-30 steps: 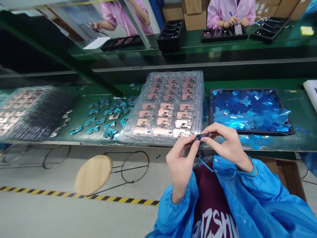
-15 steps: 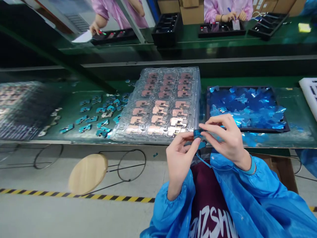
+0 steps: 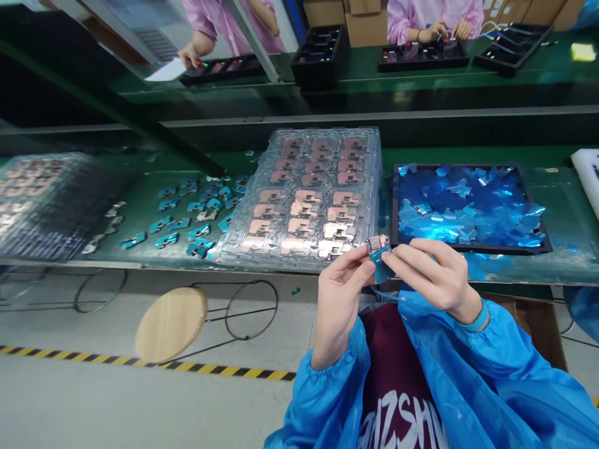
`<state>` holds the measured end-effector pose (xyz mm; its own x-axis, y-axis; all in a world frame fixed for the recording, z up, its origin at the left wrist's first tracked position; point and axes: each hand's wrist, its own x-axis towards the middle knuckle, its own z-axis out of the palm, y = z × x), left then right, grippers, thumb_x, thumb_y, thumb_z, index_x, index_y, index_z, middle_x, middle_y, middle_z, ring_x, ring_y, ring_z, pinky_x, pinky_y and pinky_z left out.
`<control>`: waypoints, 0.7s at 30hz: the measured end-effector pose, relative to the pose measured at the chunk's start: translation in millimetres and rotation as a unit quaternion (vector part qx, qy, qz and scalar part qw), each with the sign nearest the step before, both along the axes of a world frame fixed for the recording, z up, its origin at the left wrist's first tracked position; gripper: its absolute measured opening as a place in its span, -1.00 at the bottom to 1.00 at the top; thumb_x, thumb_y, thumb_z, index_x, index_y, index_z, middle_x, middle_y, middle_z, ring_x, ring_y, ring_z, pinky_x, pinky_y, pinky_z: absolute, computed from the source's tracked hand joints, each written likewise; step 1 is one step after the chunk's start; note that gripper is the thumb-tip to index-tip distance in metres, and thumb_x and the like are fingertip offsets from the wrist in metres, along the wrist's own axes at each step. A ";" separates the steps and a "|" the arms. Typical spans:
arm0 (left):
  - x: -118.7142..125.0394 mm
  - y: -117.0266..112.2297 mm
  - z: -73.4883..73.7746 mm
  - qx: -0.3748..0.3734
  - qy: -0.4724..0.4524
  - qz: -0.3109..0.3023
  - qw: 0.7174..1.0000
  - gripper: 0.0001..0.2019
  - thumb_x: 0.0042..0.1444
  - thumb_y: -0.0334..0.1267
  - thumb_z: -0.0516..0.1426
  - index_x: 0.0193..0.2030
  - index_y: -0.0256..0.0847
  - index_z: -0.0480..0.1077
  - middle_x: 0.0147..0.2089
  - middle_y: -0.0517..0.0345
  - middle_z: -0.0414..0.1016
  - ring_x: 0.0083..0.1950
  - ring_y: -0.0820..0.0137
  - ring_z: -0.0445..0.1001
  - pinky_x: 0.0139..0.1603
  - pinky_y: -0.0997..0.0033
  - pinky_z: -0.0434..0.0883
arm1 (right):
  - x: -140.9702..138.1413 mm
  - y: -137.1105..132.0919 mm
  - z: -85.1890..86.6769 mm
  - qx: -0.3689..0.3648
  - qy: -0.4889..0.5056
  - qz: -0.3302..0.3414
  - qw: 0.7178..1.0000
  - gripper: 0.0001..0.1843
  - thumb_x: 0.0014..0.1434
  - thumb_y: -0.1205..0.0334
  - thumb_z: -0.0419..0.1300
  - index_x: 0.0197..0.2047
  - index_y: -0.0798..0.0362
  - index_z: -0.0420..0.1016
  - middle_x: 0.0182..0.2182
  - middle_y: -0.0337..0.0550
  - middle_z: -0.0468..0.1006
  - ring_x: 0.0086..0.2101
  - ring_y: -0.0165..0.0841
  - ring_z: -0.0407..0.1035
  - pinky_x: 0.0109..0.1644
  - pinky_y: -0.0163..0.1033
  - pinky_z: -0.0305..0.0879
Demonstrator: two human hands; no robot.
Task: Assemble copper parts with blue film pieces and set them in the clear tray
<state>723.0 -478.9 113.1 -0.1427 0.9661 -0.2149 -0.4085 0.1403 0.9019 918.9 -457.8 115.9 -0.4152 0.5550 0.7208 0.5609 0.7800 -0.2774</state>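
Note:
Between the fingertips and thumb of my left hand (image 3: 337, 299) is a small circuit board (image 3: 377, 242), held just past the bench's front edge. A blue film (image 3: 382, 269) covers its lower part, while the upper part shows bare metal. My right hand (image 3: 433, 272) is closed, its thumb and fingertips pinching the film at the board's right side. Beyond my left hand lies a stack of clear plastic trays (image 3: 375, 181) with copper-coloured boards in its pockets. Past my right hand is a black tray (image 3: 395, 215) full of blue film scraps (image 3: 472, 209).
Several boards with blue film (image 3: 166, 240) lie scattered left of the clear trays. Another tray stack (image 3: 42, 206) stands at far left. A wooden stool (image 3: 173, 324) is below the bench. Two people in pink (image 3: 435, 15) work across it, near black trays (image 3: 423, 56).
The film has been peeled down off the board's upper part, baring metal. My right hand has moved slightly down and right. Across the bench, one person's blue pen is no longer visible.

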 end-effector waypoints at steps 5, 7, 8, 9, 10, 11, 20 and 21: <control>-2.2 2.7 4.4 -0.018 -0.076 -0.014 0.997 -0.51 -0.12 -0.02 0.66 -0.11 -0.17 0.68 -0.21 0.11 0.69 -0.26 0.42 0.63 -0.23 0.52 0.62 | 2.0 -3.7 5.7 0.032 -0.001 0.051 0.998 -0.69 0.48 0.37 0.34 0.19 -0.14 0.69 0.00 -0.16 0.76 -0.08 -0.17 0.66 -0.15 -0.10 0.66; -4.4 2.7 7.3 -0.028 -0.085 -0.011 0.996 -0.51 -0.07 -0.02 0.64 -0.10 -0.19 0.65 -0.21 0.13 0.66 -0.25 0.44 0.62 -0.20 0.52 0.62 | 3.0 -4.5 6.7 0.038 0.003 0.074 0.997 -0.71 0.47 0.38 0.32 0.17 -0.10 0.69 -0.02 -0.15 0.77 -0.10 -0.17 0.67 -0.16 -0.10 0.68; -5.5 3.0 8.4 -0.029 -0.085 -0.006 0.996 -0.52 -0.04 -0.03 0.63 -0.10 -0.19 0.63 -0.20 0.14 0.66 -0.24 0.45 0.62 -0.18 0.53 0.62 | 3.5 -5.0 6.3 0.032 0.011 0.083 0.996 -0.72 0.48 0.38 0.31 0.16 -0.11 0.69 -0.04 -0.16 0.77 -0.10 -0.18 0.67 -0.14 -0.10 0.69; -6.6 3.6 9.1 -0.027 -0.085 0.001 0.996 -0.53 -0.02 -0.04 0.63 -0.10 -0.19 0.61 -0.19 0.14 0.65 -0.22 0.45 0.62 -0.16 0.54 0.61 | 3.9 -5.9 5.4 0.022 0.023 0.092 0.995 -0.72 0.49 0.37 0.30 0.16 -0.13 0.69 -0.05 -0.17 0.77 -0.09 -0.19 0.68 -0.12 -0.10 0.70; -7.6 4.5 9.4 -0.021 -0.083 0.009 0.996 -0.53 -0.01 -0.05 0.62 -0.09 -0.19 0.60 -0.17 0.13 0.66 -0.20 0.45 0.63 -0.14 0.55 0.62 | 4.1 -6.8 4.0 0.010 0.037 0.100 0.994 -0.71 0.49 0.37 0.28 0.16 -0.14 0.68 -0.05 -0.17 0.77 -0.08 -0.19 0.68 -0.09 -0.10 0.71; -8.7 5.8 9.4 -0.013 -0.078 0.018 0.997 -0.53 0.00 -0.05 0.62 -0.08 -0.18 0.59 -0.14 0.13 0.66 -0.17 0.43 0.64 -0.13 0.54 0.62 | 4.1 -7.8 2.1 0.000 0.055 0.105 0.993 -0.71 0.50 0.37 0.27 0.17 -0.14 0.67 -0.05 -0.15 0.77 -0.08 -0.20 0.68 -0.08 -0.09 0.71; -51.1 25.8 18.6 0.137 0.200 0.145 0.959 -0.71 0.19 -0.18 0.49 0.00 -0.15 0.63 -0.14 0.13 0.67 -0.19 0.32 0.67 -0.04 0.31 0.66 | 50.6 42.8 -32.2 -0.204 0.198 -0.195 0.939 -0.86 0.45 0.17 0.19 -0.09 -0.02 0.58 -0.21 -0.08 0.67 -0.23 -0.22 0.57 -0.19 -0.14 0.52; -60.3 29.8 21.5 0.142 0.254 0.125 0.949 -0.72 0.20 -0.18 0.48 0.01 -0.15 0.65 -0.12 0.10 0.68 -0.15 0.29 0.67 0.00 0.30 0.65 | 63.5 57.4 -38.5 -0.237 0.171 -0.232 0.928 -0.83 0.43 0.16 0.17 -0.09 0.00 0.57 -0.22 -0.08 0.67 -0.23 -0.22 0.55 -0.17 -0.14 0.49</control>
<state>662.7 -449.1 134.6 -0.3902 0.8973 0.2064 0.1001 -0.1815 0.9783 982.4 -400.4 77.4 0.1558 0.9048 0.3963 0.6210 0.2223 -0.7516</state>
